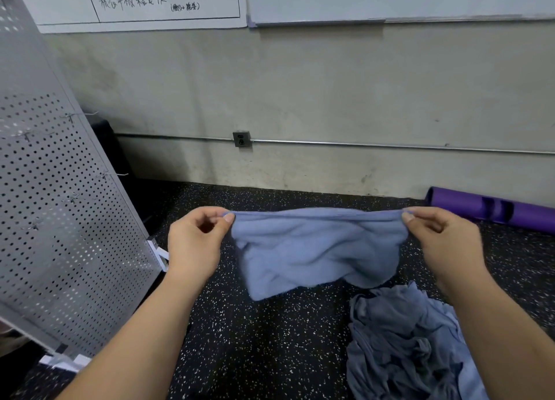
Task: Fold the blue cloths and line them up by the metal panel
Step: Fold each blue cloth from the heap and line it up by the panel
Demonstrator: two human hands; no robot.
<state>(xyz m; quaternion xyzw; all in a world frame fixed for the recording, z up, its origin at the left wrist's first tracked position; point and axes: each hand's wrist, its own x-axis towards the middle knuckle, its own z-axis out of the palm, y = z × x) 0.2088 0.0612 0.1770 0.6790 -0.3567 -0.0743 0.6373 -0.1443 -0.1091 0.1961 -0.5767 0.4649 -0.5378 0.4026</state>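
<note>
Blue cloth [315, 249] hangs in the air between our hands, over the speckled floor [270, 339], top hem pulled nearly taut, body sagging and bunched below. It looks soft, light and limp: no stiffness, so it will droop wherever unsupported. We judge the corners of the top hem the right place to hold; anywhere else and it collapses. Left hand [195, 240] pinches the left corner between thumb and forefinger, other fingers curled in. Right hand [441, 237] does the same at the right corner. Neither hand is spread. A heap of unfolded cloths [411, 345] lies on the floor at lower right. Metal panel [60, 204] leans at far left, well apart from the held cloth. We see no folded cloths beside it yet.
</note>
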